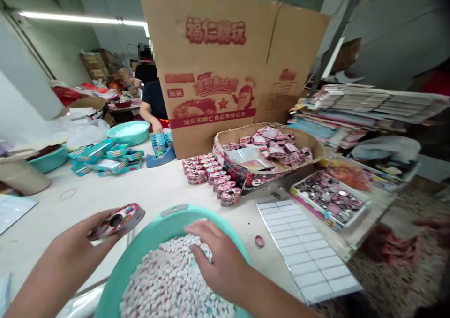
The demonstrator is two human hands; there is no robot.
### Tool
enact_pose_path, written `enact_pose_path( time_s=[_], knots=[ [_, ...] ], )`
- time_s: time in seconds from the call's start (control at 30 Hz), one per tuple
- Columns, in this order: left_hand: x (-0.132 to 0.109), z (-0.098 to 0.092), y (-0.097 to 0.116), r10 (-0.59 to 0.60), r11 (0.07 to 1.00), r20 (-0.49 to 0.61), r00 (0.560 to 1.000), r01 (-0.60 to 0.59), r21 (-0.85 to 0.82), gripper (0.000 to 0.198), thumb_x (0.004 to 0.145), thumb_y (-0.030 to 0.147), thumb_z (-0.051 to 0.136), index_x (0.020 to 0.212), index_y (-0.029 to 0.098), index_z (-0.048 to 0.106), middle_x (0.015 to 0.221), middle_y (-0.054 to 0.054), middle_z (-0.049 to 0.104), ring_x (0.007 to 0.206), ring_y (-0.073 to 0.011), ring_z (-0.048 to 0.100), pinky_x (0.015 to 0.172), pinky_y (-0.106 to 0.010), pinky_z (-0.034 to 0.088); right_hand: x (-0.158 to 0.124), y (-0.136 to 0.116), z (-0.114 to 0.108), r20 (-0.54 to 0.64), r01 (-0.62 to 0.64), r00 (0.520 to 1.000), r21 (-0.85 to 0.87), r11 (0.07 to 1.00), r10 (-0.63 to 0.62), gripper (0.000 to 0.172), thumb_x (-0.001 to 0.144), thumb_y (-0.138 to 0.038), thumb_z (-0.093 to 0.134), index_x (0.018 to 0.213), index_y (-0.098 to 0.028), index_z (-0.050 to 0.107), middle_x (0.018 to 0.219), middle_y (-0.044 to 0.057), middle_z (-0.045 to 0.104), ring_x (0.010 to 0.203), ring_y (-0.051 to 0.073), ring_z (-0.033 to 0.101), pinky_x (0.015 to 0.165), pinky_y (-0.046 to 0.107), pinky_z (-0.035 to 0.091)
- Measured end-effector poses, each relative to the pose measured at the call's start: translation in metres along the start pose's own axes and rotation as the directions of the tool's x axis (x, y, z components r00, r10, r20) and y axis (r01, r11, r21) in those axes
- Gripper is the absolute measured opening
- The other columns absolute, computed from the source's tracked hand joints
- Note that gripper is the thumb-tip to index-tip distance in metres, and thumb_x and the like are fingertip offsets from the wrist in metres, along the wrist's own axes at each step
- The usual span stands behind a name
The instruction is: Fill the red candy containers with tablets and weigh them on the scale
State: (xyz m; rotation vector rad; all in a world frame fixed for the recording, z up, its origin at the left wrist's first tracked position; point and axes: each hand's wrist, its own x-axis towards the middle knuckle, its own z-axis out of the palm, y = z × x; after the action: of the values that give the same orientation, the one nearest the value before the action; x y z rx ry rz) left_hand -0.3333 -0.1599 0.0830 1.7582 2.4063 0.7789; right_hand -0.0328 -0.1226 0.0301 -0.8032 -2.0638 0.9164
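My left hand [66,252] grips a small red and pink printed candy box [121,219], with its round dark hole facing up, to the left of a turquoise basin [105,290]. Plenty of small white candies [176,280] fill the basin. Over the right part of these candies is my right hand [220,257], its thumb apart from the bent fingers. Nothing shows between them, though the palm side is hidden. Beyond the basin stand rows of similar candy boxes [230,195], next to a cut-down carton [260,179] heaped with more of them.
A tall cardboard sheet [218,50] stands behind the carton. On the right are a tray of small round lids [330,198], a sheet of white labels [305,247] and a loose lid [259,241]. Teal boxes [105,158] lie back left, near another person [151,97].
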Motion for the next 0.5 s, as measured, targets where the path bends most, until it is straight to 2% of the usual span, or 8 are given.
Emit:
enact_pose_path(
  time_s=[0.03, 0.1, 0.2, 0.27, 0.33, 0.4, 0.5],
  knots=[
    [-0.006, 0.003, 0.017, 0.010, 1.000, -0.001, 1.000, -0.010, -0.018, 0.048, 0.067, 0.056, 0.066, 0.105, 0.027, 0.071, 0.088, 0.000, 0.077, 0.077, -0.0256, 0.072, 0.060, -0.028, 0.054, 0.005, -0.003, -0.008, -0.057, 0.040, 0.998, 0.032, 0.999, -0.038, 0.041, 0.093, -0.014, 0.047, 0.131, -0.025, 0.057, 0.129, 0.006, 0.059, 0.124, 0.016, 0.052, 0.109, 0.032, 0.041],
    [-0.020, 0.014, 0.049, 0.055, 0.994, -0.015, 0.998, -0.056, -0.092, 0.052, 0.065, 0.053, 0.067, 0.110, 0.026, 0.069, 0.090, -0.001, 0.077, 0.077, -0.0247, 0.072, 0.062, -0.028, 0.056, 0.017, -0.009, -0.026, -0.072, 0.074, 0.995, 0.068, 0.995, -0.069, 0.045, 0.092, -0.013, 0.050, 0.135, -0.026, 0.054, 0.137, 0.006, 0.054, 0.130, 0.016, 0.048, 0.111, 0.032, 0.039],
    [-0.037, 0.037, 0.086, 0.149, 0.973, 0.009, 0.989, -0.145, -0.182, 0.055, 0.071, 0.046, 0.064, 0.122, 0.026, 0.061, 0.096, -0.001, 0.077, 0.078, -0.0219, 0.073, 0.067, -0.027, 0.057, 0.035, -0.014, -0.046, 0.070, 0.090, 0.993, 0.080, 0.993, -0.096, 0.060, 0.087, -0.024, 0.066, 0.143, -0.027, 0.046, 0.144, 0.007, 0.051, 0.132, 0.020, 0.048, 0.111, 0.036, 0.040],
    [-0.042, 0.051, 0.099, 0.183, 0.961, 0.038, 0.982, -0.171, -0.216, 0.053, 0.076, 0.044, 0.061, 0.127, 0.026, 0.057, 0.099, -0.002, 0.077, 0.081, -0.0213, 0.074, 0.070, -0.027, 0.057, 0.044, -0.013, -0.051, 0.189, 0.149, 0.969, 0.053, 0.987, -0.157, 0.060, 0.084, -0.028, 0.072, 0.141, -0.024, 0.051, 0.135, 0.009, 0.059, 0.124, 0.021, 0.055, 0.106, 0.035, 0.043],
    [-0.042, 0.060, 0.103, 0.176, 0.958, 0.059, 0.983, -0.157, -0.241, 0.054, 0.080, 0.042, 0.059, 0.131, 0.025, 0.052, 0.105, -0.003, 0.076, 0.086, -0.0216, 0.074, 0.075, -0.029, 0.058, 0.053, -0.009, -0.052, 0.262, 0.228, 0.939, 0.013, 0.974, -0.223, 0.049, 0.084, -0.026, 0.072, 0.131, -0.019, 0.061, 0.120, 0.010, 0.065, 0.111, 0.021, 0.061, 0.098, 0.033, 0.047],
    [-0.042, 0.063, 0.097, 0.137, 0.960, 0.033, 0.990, -0.124, -0.253, 0.061, 0.080, 0.041, 0.059, 0.136, 0.021, 0.046, 0.111, -0.007, 0.074, 0.092, -0.0234, 0.073, 0.080, -0.032, 0.059, 0.065, 0.001, -0.050, 0.293, 0.292, 0.917, -0.035, 0.956, -0.269, 0.033, 0.086, -0.023, 0.070, 0.118, -0.017, 0.068, 0.109, 0.009, 0.068, 0.102, 0.019, 0.063, 0.092, 0.031, 0.048],
    [-0.062, 0.059, 0.080, 0.068, 0.977, -0.045, 0.997, -0.075, -0.202, 0.063, 0.079, 0.046, 0.061, 0.134, 0.018, 0.051, 0.115, -0.011, 0.072, 0.097, -0.0276, 0.072, 0.080, -0.037, 0.061, 0.093, 0.028, -0.052, 0.283, 0.278, 0.937, -0.260, 0.925, -0.202, 0.021, 0.090, -0.021, 0.063, 0.110, -0.017, 0.070, 0.106, 0.007, 0.069, 0.101, 0.017, 0.063, 0.090, 0.026, 0.047]
  ],
)
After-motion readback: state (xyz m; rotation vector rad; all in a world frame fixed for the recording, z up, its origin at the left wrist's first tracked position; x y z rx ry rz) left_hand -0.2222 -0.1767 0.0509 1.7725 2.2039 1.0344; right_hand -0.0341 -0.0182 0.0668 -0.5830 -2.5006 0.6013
